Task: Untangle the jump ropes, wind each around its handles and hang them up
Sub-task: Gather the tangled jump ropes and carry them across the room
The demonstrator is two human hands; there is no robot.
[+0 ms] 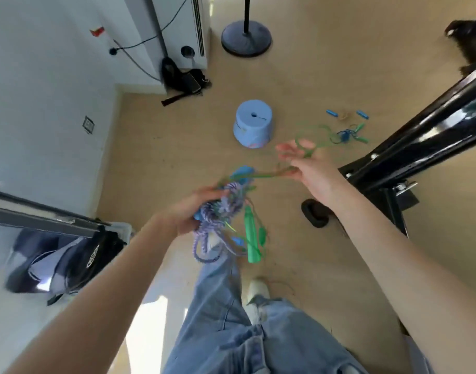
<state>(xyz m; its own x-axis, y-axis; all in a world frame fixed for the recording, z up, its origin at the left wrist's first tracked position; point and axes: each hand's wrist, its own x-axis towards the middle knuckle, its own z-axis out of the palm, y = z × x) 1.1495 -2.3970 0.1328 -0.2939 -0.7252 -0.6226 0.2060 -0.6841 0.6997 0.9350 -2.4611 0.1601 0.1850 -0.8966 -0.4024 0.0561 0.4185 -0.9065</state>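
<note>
The floor (pixel 177 147) is pale tan wood-look flooring, meeting a white wall (pixel 48 85) far to the left of the left hand. Beyond both hands an upturned light-blue bucket (pixel 253 123) sits on the floor, and farther off stands a dark round stand base (pixel 246 37) with a thin pole. A black metal frame (pixel 420 136) slants down just right of the right hand. Below the left forearm lies a dark bag (pixel 69 260); its oval label is too blurred to read.

The left hand (pixel 193 211) has its fingers curled round a tangled bundle of purple braided rope (pixel 223 211), from which a green handle (pixel 250 238) hangs down beside the person's jeans (pixel 231 319).

The right hand (pixel 309 168) is raised with fingers loosely spread, a thin green rope (pixel 269 173) running from the bundle across to its fingers; motion blur hides whether it pinches the cord. Past the right hand, more jump ropes (pixel 347 134) with blue and green handles lie on the floor.
</note>
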